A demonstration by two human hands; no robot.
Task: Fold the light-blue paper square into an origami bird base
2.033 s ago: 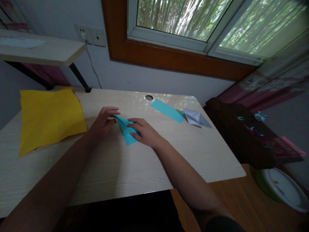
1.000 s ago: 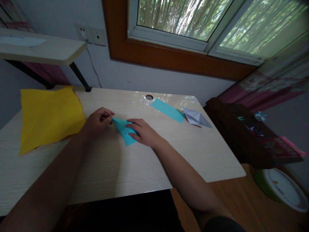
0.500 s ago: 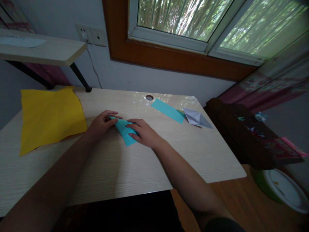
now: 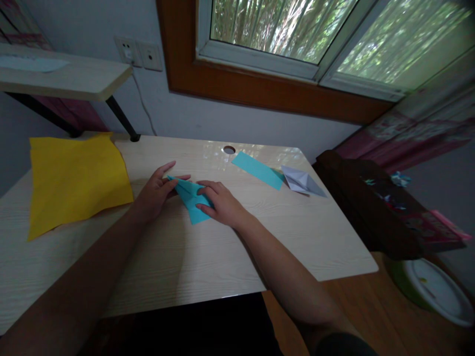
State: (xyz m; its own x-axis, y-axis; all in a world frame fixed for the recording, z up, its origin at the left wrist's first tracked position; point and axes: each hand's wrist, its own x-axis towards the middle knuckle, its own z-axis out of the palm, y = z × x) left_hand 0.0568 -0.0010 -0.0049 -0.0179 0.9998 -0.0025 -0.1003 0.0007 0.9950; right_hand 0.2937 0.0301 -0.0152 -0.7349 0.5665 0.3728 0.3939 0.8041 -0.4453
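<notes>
A folded piece of blue paper (image 4: pixel 192 198) lies on the desk between my hands, its narrow tip pointing up and left. My left hand (image 4: pixel 155 190) pinches that tip between the thumb and the fingers beneath, with the index finger raised away. On the paper's right part rests my right hand (image 4: pixel 220 202), its fingers curled over the edge and pressing it down. Part of the paper's right side is hidden under these fingers.
Yellow paper (image 4: pixel 79 185) lies at the left. A blue paper strip (image 4: pixel 258 169) and a folded white paper boat (image 4: pixel 302 180) are at the back right, near the cable hole (image 4: pixel 229 150). A raised shelf (image 4: pixel 85 81) stands over the back left corner.
My left index finger has lifted up and away from the paper, while the thumb stays at the tip. My right hand has hardly moved.
</notes>
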